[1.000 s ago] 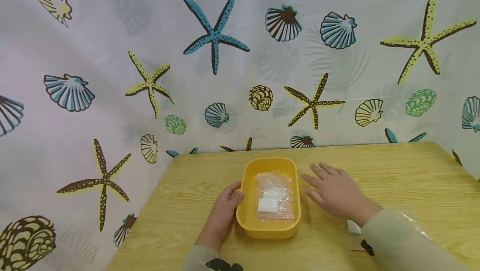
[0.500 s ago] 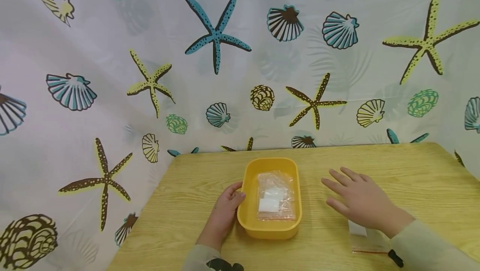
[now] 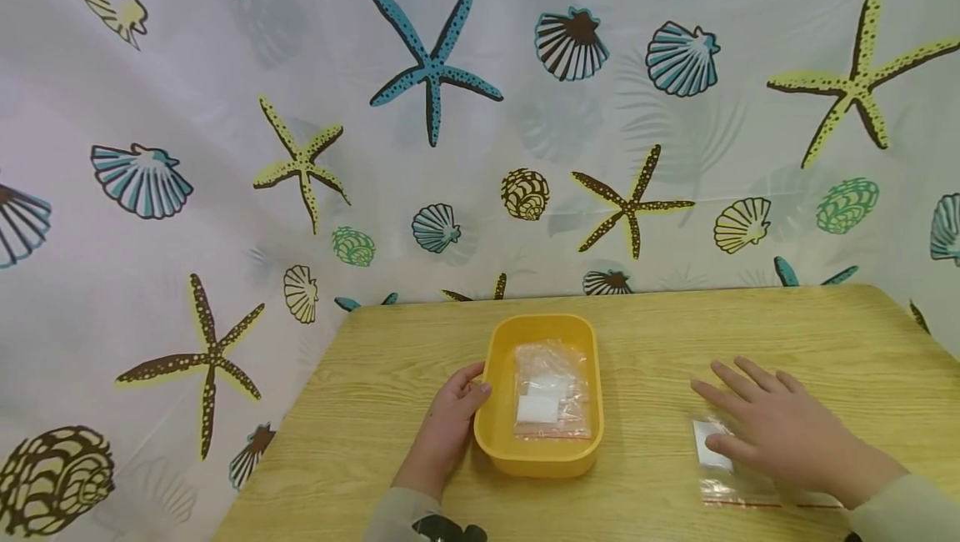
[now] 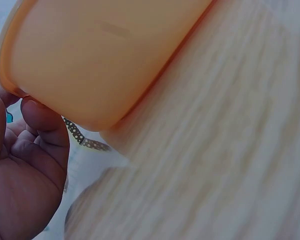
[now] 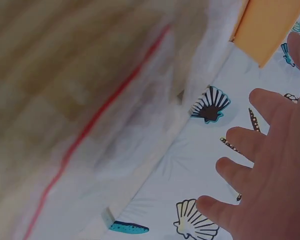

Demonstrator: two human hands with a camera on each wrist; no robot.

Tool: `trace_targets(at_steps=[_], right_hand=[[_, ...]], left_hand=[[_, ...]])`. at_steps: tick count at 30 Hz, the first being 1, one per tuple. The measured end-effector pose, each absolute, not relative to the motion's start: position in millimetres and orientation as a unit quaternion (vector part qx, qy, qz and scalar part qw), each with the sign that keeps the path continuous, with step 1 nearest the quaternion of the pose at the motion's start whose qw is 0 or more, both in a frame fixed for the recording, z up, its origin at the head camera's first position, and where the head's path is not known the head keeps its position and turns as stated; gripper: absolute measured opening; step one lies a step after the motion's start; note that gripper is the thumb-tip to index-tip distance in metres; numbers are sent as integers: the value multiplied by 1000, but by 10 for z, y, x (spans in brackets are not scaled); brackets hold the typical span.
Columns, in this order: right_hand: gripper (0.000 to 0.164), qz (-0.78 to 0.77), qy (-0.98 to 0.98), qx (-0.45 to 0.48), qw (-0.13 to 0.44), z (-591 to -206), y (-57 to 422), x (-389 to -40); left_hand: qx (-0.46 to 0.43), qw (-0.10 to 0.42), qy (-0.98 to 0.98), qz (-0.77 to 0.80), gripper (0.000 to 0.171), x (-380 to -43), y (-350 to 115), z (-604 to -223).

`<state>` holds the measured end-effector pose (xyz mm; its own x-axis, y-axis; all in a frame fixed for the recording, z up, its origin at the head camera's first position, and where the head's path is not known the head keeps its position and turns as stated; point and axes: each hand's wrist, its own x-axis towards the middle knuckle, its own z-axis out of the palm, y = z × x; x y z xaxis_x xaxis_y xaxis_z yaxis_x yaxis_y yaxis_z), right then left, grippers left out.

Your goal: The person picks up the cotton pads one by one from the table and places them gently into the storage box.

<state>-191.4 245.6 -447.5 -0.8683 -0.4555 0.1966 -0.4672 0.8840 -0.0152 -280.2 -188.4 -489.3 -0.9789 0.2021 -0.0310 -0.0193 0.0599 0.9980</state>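
Two hands work at the wood-grained table [image 3: 645, 509]; I read each separately.

Left hand [image 3: 441, 429]: holds the yellow tub [image 3: 536, 467], thumb and fingers closed at its left rim. I judge this hold steadies the tub against sliding; the opening faces up, giving access from above.

Right hand [image 3: 787, 438]: fingers spread wide, gripping nothing. It is over the loose zip bag [image 3: 731, 490], which lies flat, right of the tub and apart from it. I cannot tell whether the palm touches the film.

Contents: the bagged packets [image 3: 540, 363] overlap inside the tub, so I cannot confirm their count.

Materials: the tub appears to be smooth moulded plastic, a rounded rectangle with straight walls. Bag film is thin, clear, creased and glossy, with a red seal line and white square inserts.
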Motion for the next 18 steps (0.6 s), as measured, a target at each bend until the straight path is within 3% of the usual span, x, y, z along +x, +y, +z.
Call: trace_targets(at_steps=[18], right_hand=[[82, 28, -976, 215, 2, -4634, 2617, -1608]], left_hand=[[59, 79, 729, 677, 49, -2807, -1871, -4899]])
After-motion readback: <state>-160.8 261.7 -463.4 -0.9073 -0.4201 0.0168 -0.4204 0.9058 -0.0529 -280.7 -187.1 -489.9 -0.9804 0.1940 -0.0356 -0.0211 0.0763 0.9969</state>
